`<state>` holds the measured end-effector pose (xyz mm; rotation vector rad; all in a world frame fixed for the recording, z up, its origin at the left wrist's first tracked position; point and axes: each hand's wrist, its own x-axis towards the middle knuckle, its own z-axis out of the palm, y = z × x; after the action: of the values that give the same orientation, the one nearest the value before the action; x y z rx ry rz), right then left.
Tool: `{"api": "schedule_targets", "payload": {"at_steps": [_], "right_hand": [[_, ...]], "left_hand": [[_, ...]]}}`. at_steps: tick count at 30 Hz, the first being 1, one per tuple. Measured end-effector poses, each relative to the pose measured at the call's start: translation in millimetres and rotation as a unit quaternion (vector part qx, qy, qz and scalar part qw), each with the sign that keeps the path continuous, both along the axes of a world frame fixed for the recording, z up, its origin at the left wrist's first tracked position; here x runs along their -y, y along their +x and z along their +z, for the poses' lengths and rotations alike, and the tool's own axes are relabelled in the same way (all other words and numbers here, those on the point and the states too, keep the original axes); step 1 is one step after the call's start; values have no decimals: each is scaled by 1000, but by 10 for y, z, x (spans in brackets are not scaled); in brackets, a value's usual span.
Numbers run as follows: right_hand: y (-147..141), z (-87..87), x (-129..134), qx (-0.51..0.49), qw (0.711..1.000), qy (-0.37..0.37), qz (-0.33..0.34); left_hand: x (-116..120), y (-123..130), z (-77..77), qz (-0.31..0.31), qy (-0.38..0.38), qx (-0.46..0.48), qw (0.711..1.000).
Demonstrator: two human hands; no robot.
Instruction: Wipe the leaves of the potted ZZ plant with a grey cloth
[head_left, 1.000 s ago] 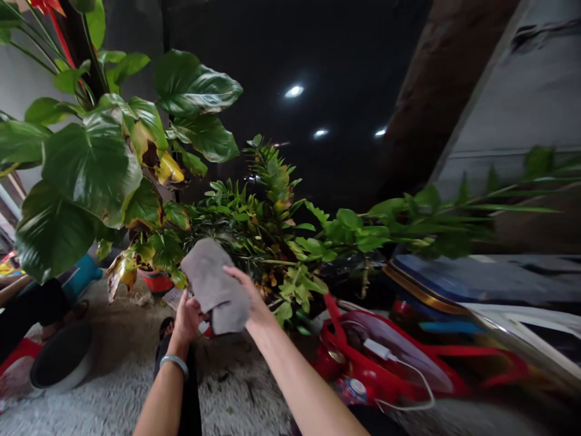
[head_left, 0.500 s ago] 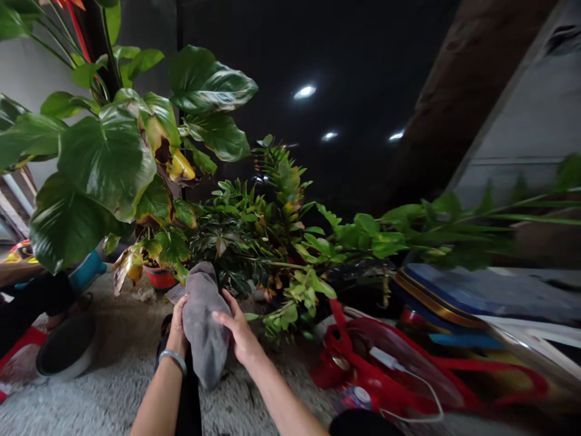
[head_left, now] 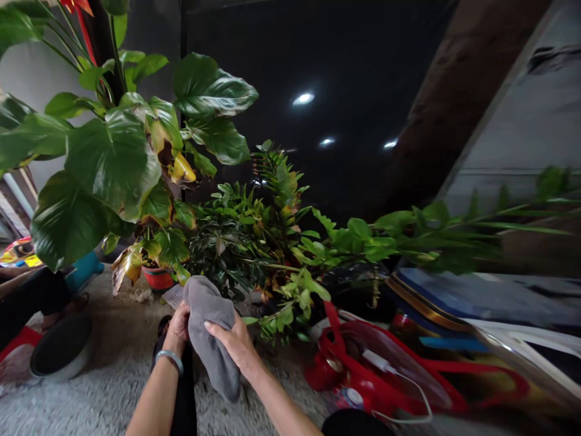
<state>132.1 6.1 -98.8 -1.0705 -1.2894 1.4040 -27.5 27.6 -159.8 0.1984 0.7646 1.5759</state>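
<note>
Grey cloth (head_left: 214, 358) re-angled vs. prev. frame: lower end swung R, top end approx. same pos. Cloth loc.: btwn both hands, tilted, held above floor (head_left: 118, 393). L hand (head_left: 180, 324): fingers curled, gripping cloth at upper L edge. R hand (head_left: 240, 348): thumb pressed on front face, other fingers mostly hidden; cloth pinched. Floor, far edge: red pot (head_left: 158, 279) w/ large-leaf plant (head_left: 113, 163). Floor, L side: bucket (head_left: 75, 365), dark inside. Floor, R side: red bag (head_left: 376, 389), open, w/ white plug (head_left: 376, 361) + cable (head_left: 424, 393).
</note>
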Motion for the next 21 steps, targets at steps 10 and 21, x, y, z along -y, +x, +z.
{"api": "schedule_targets", "payload": {"at_steps": [10,21], "right_hand": [[95,699,37,83,985,111,107],[-151,597,-199,-28,992,-113,48]], "left_hand": [[-94,-140,-89,42,-6,71,997],[-78,-18,-27,0,-39,-39,998]]}}
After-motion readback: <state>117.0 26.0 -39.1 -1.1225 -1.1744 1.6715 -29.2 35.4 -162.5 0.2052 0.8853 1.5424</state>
